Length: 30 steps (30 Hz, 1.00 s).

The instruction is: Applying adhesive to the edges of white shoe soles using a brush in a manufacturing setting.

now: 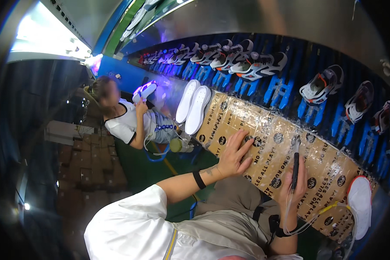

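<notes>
On the cardboard-covered table [264, 143] we rest our left hand [235, 155] flat, fingers spread, gripping nothing. Our right hand [293, 187] has its grip closed around a dark pen-like tool [295, 167], held upright above the cardboard. Two white insoles [193, 107] lie at the table's far end, shoes [321, 85] on blue racks beyond, a co-worker [125, 118] seated left.

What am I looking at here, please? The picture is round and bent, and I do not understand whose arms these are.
There is no machine. A person wears a wide fisheye camera on the head, looking down, so straight edges bend. The left hand lies flat on a cardboard-covered bench. The right hand holds a dark pen-shaped tool with a thin cable. Two white insoles and a white sole rest on the bench. Behind it, sneakers sit on blue holders. Another person sits further left, holding a shoe part.
</notes>
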Available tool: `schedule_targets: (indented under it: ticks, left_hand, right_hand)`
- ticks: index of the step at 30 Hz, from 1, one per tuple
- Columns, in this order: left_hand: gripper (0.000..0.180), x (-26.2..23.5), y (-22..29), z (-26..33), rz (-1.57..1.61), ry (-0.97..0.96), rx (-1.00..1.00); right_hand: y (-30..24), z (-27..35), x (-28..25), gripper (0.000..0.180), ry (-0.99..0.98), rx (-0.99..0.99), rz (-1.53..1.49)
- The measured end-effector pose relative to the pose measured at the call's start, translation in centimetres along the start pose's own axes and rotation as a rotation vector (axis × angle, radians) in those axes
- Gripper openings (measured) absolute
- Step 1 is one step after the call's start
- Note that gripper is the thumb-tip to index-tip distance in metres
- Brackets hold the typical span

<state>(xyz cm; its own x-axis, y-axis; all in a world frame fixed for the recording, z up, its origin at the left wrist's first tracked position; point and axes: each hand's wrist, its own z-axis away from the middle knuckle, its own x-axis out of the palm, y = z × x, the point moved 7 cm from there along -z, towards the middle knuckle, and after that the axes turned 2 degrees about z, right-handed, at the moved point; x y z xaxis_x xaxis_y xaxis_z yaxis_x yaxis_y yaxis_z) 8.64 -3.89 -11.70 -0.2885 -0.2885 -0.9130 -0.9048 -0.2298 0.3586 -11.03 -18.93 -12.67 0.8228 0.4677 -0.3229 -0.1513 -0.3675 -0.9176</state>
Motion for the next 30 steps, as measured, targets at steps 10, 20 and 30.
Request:
schedule_targets:
  ticks: [10,20,30]
  left_hand:
    - [0.055,-0.7,0.3,1.0,0.011,0.121,0.053]
    - [0.041,-1.5,6.6,10.7,0.019,0.309,0.223]
    - [0.028,8.3,10.0,31.7,0.223,-0.238,-0.083]
  right_hand:
    - [0.2,3.8,2.0,0.061,-0.107,0.255,-0.297]
    - [2.3,9.5,9.5,0.047,-0.342,0.751,-1.632]
    - [5.8,14.7,11.3,0.023,-0.540,0.967,-1.103]
